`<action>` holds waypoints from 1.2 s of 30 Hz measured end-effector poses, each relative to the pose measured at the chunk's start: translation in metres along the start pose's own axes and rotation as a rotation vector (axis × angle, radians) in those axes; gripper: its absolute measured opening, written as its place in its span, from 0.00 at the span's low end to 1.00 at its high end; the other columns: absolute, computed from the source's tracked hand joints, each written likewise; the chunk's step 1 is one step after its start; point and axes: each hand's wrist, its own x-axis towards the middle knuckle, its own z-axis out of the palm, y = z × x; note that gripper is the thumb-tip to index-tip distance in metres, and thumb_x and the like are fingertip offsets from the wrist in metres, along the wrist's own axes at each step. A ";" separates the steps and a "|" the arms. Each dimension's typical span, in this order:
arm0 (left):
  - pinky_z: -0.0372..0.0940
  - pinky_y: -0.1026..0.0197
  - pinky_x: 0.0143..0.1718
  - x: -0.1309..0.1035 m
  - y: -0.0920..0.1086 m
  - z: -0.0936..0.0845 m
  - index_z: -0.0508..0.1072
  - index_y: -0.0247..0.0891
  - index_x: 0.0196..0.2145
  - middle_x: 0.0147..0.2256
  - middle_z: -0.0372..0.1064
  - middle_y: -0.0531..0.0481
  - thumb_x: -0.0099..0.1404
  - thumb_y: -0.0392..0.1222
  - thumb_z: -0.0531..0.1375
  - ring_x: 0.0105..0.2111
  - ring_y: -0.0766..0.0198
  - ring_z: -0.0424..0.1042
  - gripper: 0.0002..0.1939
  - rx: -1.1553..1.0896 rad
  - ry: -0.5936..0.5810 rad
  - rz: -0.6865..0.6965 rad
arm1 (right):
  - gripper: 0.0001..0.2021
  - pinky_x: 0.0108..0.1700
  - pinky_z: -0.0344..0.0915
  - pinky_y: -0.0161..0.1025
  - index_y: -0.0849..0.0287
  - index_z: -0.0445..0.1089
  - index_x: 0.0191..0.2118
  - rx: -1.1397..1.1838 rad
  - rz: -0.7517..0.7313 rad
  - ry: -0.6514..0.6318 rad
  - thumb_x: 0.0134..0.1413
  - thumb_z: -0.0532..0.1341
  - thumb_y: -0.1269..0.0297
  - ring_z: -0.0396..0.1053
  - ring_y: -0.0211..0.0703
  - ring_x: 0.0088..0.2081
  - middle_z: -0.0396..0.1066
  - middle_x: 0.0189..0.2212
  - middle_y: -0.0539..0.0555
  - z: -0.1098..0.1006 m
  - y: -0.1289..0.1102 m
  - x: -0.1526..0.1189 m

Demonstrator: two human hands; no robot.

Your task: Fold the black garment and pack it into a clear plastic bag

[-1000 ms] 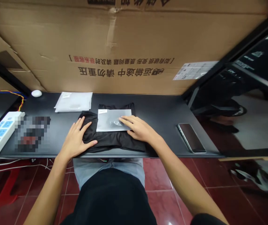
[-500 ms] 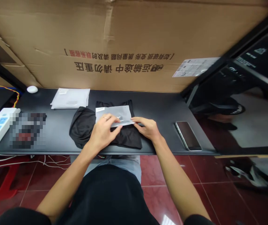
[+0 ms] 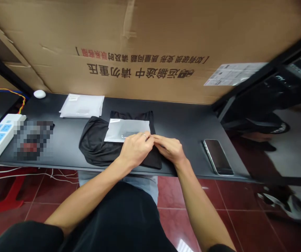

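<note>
A frosted plastic bag (image 3: pixel 126 126) with a small white label lies on a folded black cloth garment (image 3: pixel 95 141) near the table's front edge. My left hand (image 3: pixel 137 148), a ring on one finger, is across the bag's lower right part, its fingertips pinched at the bag's right edge. Meeting it there, my right hand (image 3: pixel 170 148) has thumb and fingers closed on the same corner. The hands' fingertips touch or nearly touch, and the corner between them is hidden.
More frosted bags (image 3: pixel 83 105) lie at the back left, near a white egg-shaped object (image 3: pixel 39 94). A power strip (image 3: pixel 0 138) is on the left beside a pixelated item (image 3: pixel 33 140). A phone (image 3: pixel 218 156) lies on the right. A large cardboard box (image 3: pixel 145 31) stands behind.
My left hand has slid right along the bag to its right edge, beside my right hand. The right hand's fingers have curled in more. The camera view has shifted slightly.
</note>
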 end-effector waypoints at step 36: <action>0.71 0.56 0.37 -0.071 -0.101 -0.070 0.83 0.46 0.49 0.47 0.82 0.47 0.78 0.49 0.67 0.42 0.58 0.78 0.08 0.119 0.108 0.056 | 0.06 0.52 0.87 0.49 0.47 0.82 0.45 0.066 0.009 0.065 0.73 0.68 0.67 0.88 0.52 0.47 0.88 0.47 0.52 0.003 -0.007 0.011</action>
